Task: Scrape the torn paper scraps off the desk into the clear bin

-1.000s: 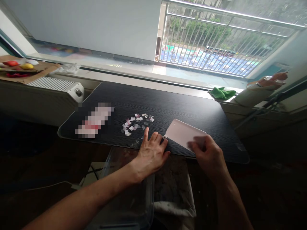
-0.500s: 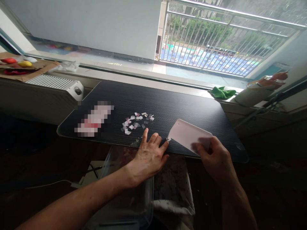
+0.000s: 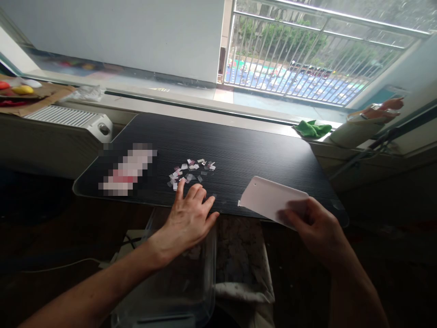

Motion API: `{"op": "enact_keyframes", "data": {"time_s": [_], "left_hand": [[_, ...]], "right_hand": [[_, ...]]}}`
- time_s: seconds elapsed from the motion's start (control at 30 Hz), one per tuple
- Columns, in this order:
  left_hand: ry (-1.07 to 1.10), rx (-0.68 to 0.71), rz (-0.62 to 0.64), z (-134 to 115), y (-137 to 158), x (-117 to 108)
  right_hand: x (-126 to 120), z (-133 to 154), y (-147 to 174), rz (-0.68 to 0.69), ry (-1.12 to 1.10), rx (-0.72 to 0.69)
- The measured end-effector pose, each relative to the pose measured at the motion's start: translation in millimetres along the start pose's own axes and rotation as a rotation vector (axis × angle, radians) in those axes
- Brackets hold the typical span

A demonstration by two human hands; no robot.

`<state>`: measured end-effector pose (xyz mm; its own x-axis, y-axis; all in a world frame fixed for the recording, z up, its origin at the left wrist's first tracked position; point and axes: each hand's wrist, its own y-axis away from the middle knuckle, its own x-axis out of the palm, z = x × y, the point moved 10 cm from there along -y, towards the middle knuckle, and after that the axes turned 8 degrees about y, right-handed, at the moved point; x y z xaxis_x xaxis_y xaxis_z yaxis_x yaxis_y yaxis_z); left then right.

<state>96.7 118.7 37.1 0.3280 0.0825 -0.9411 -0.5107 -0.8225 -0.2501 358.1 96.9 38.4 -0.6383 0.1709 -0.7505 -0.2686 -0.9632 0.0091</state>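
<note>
My right hand (image 3: 316,223) grips the right end of a flat, pale pinkish-white plastic sheet (image 3: 271,198) with a small hole near one corner. The sheet is held tilted at the right front of the dark table (image 3: 239,155). At its left edge a small white scrap (image 3: 239,203) shows, partly covered. My left hand (image 3: 191,212) hovers over or rests on the front edge of the table, fingers spread, holding nothing visible. Just beyond its fingertips lies a loose cluster of small cut paper and clear plastic scraps (image 3: 191,166).
A blurred-out pink and red item (image 3: 131,166) lies on the table's left side. A clear plastic bin (image 3: 211,273) stands below the front edge. On the windowsill sit a green cloth (image 3: 312,129) and an arm-shaped figure (image 3: 362,125). A white radiator (image 3: 71,119) is at the left.
My left hand has moved left, away from the sheet and toward the scraps. My right hand, with the sheet, has shifted slightly right and down. The view has shifted a little.
</note>
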Motion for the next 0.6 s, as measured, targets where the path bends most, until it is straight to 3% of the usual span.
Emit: {"op": "enact_keyframes", "data": {"time_s": [0.17, 0.3, 0.43, 0.6], "left_hand": [[0.022, -0.025, -0.101, 12, 12, -20], [0.037, -0.051, -0.129, 19, 26, -25], [0.051, -0.077, -0.155, 27, 37, -27], [0.034, -0.095, -0.158, 32, 42, -28]], "right_hand": [[13, -18, -37, 0.034, -0.250, 0.066], [29, -21, -58, 0.150, -0.283, 0.077], [40, -13, -53, 0.284, -0.264, 0.055], [41, -6, -41, 0.323, -0.282, 0.080]]}}
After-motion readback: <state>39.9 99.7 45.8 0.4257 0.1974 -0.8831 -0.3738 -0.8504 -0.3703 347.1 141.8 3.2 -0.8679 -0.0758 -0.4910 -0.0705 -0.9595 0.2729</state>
